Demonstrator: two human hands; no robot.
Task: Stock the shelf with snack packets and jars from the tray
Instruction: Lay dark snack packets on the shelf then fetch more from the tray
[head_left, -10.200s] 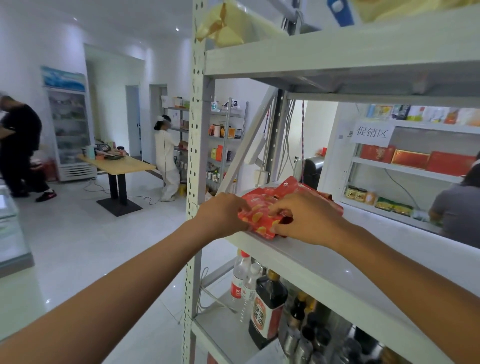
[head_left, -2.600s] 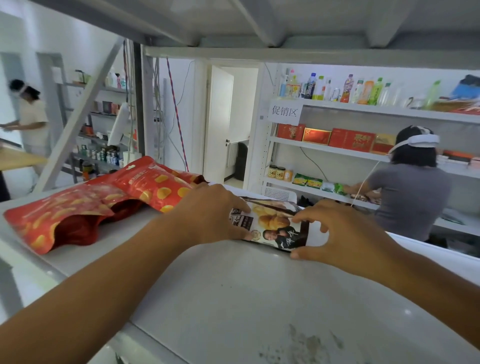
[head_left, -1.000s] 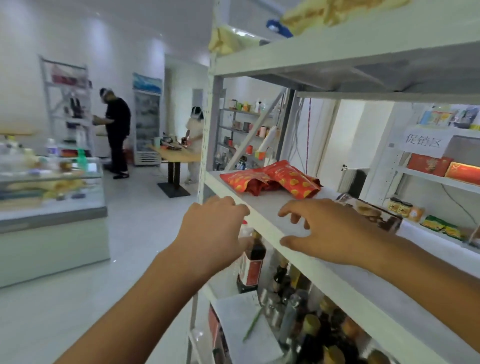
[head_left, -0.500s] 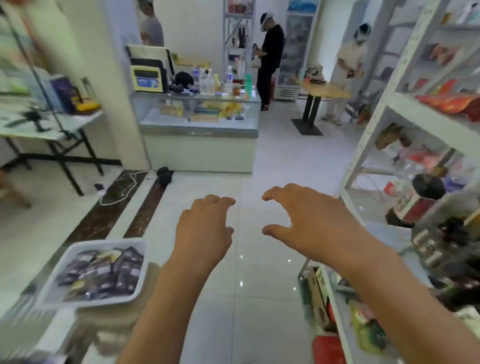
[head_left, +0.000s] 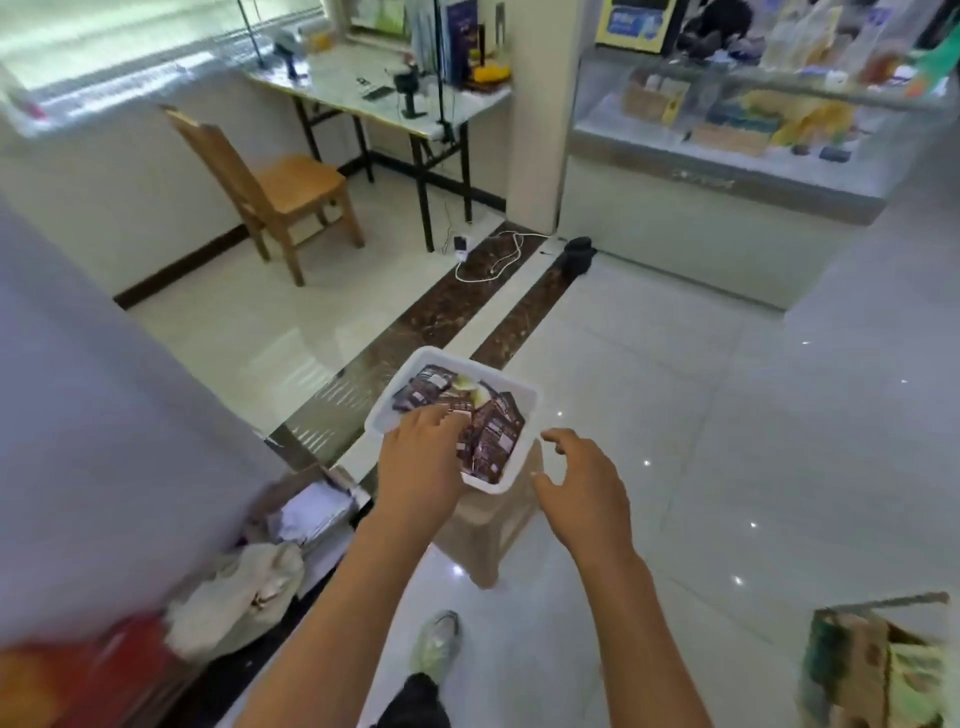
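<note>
A white tray (head_left: 525, 396) sits on a beige plastic stool (head_left: 493, 530) on the floor just ahead of me. Several dark snack packets (head_left: 493, 436) lie in it, with something pale among them at the far side. My left hand (head_left: 421, 457) reaches over the tray's near left corner, and its fingers rest on the packets. To the right of the tray, my right hand (head_left: 582, 488) hovers with fingers spread and holds nothing. The shelf I stock is out of view except for a blurred corner with packets (head_left: 878, 665) at the lower right.
A wooden chair (head_left: 280, 192) and a folding table (head_left: 363, 88) stand at the back left. A glass counter (head_left: 727, 156) fills the back right. A white cable (head_left: 493, 260) lies on the floor. Cloth bags (head_left: 239, 592) sit by a white wall on my left.
I have turned away from the shelf and down toward the tray. Both hands have dropped from the shelf edge; the left one has reached the packets in the tray.
</note>
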